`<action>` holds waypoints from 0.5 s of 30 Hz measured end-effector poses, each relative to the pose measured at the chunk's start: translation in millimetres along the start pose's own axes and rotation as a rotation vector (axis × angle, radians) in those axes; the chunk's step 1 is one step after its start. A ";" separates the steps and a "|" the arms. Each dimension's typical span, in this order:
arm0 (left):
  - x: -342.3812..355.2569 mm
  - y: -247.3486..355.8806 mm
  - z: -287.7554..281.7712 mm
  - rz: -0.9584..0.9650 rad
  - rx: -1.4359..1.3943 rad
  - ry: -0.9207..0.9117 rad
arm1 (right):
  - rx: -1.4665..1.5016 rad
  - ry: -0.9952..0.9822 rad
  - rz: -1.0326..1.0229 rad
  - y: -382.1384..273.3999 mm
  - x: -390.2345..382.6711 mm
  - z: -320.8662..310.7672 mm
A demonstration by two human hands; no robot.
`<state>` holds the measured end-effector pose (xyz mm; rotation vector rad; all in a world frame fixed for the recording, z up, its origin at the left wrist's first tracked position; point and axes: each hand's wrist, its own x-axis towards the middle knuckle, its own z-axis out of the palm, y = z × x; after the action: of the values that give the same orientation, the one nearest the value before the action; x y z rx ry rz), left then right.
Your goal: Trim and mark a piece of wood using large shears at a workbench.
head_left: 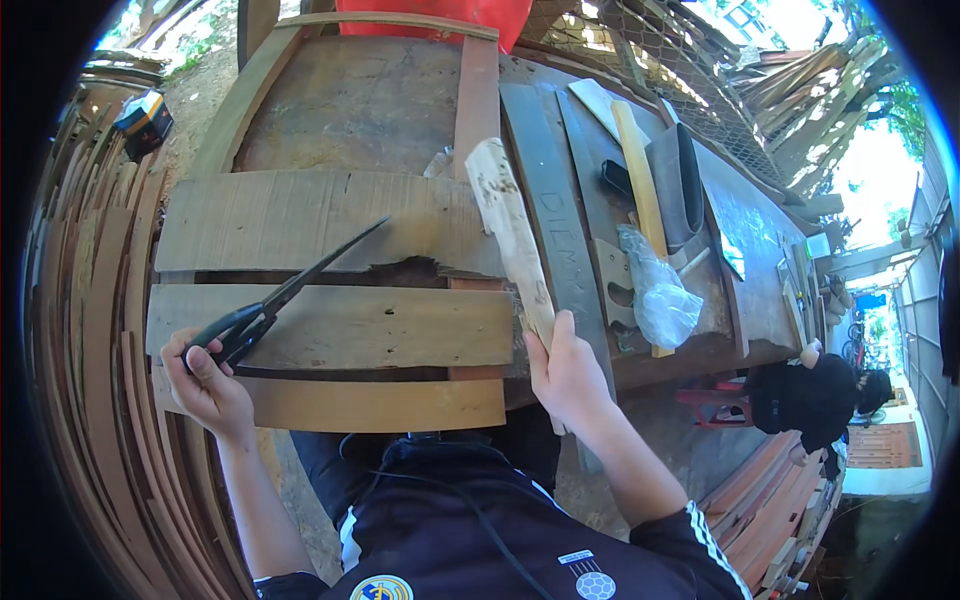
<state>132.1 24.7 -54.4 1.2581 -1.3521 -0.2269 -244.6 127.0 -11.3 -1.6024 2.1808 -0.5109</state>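
My left hand (205, 385) is closed on the handles of long black shears (290, 295), whose tip points up and right over wooden slats (330, 325) laid crosswise on a weathered bench (330, 100). My right hand (565, 375) grips a pale, rough wooden stick (505, 225) that slants up and left past the slats' right ends. To its right lie a long grey board (545, 190) with scratched lettering, a yellow wooden bar (636, 150), a dark sheath-like piece (670, 185) and a crumpled plastic bag (660, 290).
Stacked timber (90, 300) lines the left, with a dark box (140, 120) on it. A red plastic item (430, 20) and wire mesh (660, 70) are behind the bench. A person in black (805, 400) is at the right beside a red stool (715, 405) and more timber (760, 500).
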 end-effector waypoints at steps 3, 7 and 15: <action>-1.2 -1.9 -4.5 -0.025 0.009 -0.014 | -0.035 0.006 -0.084 -2.0 5.6 -17.8; -2.9 -2.2 -6.8 -0.015 0.014 -0.007 | 0.195 0.231 -0.188 -3.9 -9.0 -24.1; -1.3 -4.4 -4.5 -0.008 0.020 -0.009 | -0.035 0.011 -0.051 2.2 2.0 -5.2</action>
<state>137.6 26.4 -57.3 1.2812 -1.3604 -0.2254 -249.6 126.1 -8.1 -1.6820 2.1731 -0.5000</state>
